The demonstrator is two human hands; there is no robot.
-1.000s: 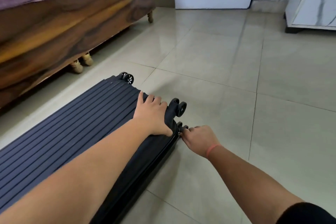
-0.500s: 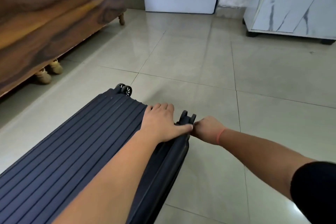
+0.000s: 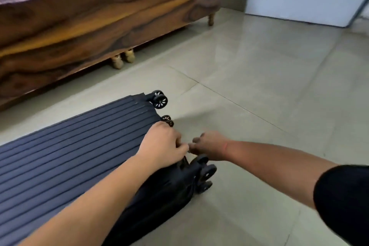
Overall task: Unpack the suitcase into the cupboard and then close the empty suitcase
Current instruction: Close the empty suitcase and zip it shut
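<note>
- Down on the tiled floor (image 3: 259, 86), the navy ribbed suitcase (image 3: 69, 146) lies flat, lid down, running in from 8 o'clock to centre.
- Left hand (image 3: 161, 146) sits on its wheel end, fingers curled over the edge, gripping it.
- Right hand (image 3: 211, 146) meets it from 3 o'clock, fingers bunched at the seam; blurred, can't tell what it pinches.
- Wheels (image 3: 205, 173) poke out just below both hands, at 5 o'clock.

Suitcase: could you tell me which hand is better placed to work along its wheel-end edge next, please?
Probably the right hand: its fingers curl at the suitcase's wheel-end edge, while the left hand grips the ribbed lid, steadying it.
</note>
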